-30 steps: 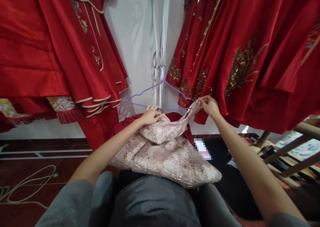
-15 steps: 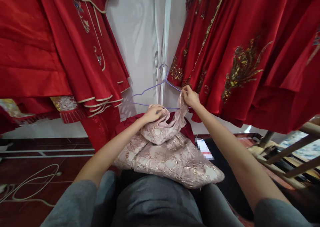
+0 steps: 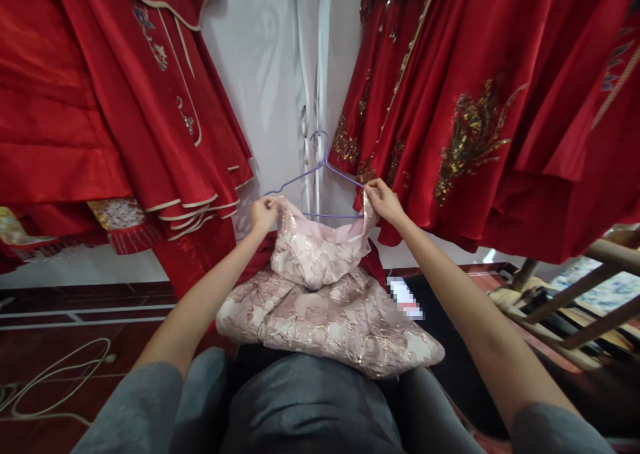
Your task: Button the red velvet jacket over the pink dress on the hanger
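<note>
A pale pink brocade garment point(image 3: 330, 314) with gold flower patterns lies bunched on my lap. Its upper part is lifted onto a thin purple wire hanger point(image 3: 320, 174). My left hand point(image 3: 263, 213) pinches the garment's left shoulder at the hanger's left end. At the hanger's right arm, my right hand point(image 3: 383, 199) pinches the right shoulder. Both hands are closed on the cloth. A dark red cloth point(image 3: 375, 267) shows under the pink garment.
Red embroidered robes point(image 3: 125, 107) hang at the left and more red gowns point(image 3: 490, 121) with gold embroidery at the right, with a white wall point(image 3: 270, 74) between. A white cable point(image 3: 60, 381) lies on the dark red floor. Wooden furniture point(image 3: 575, 294) stands at the right.
My left hand has moved left and up, pulling the garment's left shoulder out to the hanger's left end. My right hand has stayed on the right shoulder at the hanger.
</note>
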`<control>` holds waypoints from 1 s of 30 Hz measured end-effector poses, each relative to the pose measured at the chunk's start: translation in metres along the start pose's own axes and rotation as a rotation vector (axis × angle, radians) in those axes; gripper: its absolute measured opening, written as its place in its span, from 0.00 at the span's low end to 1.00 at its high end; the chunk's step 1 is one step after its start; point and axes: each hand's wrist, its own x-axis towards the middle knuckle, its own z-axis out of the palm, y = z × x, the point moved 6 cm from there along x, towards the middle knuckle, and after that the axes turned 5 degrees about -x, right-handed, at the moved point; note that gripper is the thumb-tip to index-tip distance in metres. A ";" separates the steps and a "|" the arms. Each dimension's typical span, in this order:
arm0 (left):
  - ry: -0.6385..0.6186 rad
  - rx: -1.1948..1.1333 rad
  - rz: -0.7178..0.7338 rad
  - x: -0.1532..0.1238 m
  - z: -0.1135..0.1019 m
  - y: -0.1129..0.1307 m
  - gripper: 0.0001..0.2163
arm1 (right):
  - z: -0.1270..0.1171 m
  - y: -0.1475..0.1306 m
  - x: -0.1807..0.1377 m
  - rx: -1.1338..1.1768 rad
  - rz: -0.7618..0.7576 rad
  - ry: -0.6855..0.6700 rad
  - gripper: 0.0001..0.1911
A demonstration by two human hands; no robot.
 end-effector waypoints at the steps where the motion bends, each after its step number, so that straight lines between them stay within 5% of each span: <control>1: 0.118 0.069 -0.063 0.002 -0.015 -0.015 0.10 | 0.000 0.001 0.001 0.022 -0.007 -0.002 0.15; 4: 0.217 0.066 -0.325 0.004 -0.041 -0.061 0.08 | 0.003 0.005 0.006 0.097 -0.026 -0.030 0.15; 9: 0.211 -0.046 -0.428 0.007 -0.041 -0.090 0.06 | 0.004 0.008 0.010 0.158 -0.023 -0.023 0.14; 19: 0.298 -0.220 -0.401 0.004 -0.032 -0.089 0.06 | -0.003 0.007 0.012 0.121 -0.003 0.016 0.13; 23: 0.278 -0.250 -0.345 0.016 -0.034 -0.074 0.06 | -0.002 0.010 0.015 0.202 -0.015 -0.001 0.14; 30: 0.168 -0.206 -0.477 0.021 -0.028 -0.073 0.06 | 0.002 0.013 0.015 0.208 0.008 -0.006 0.14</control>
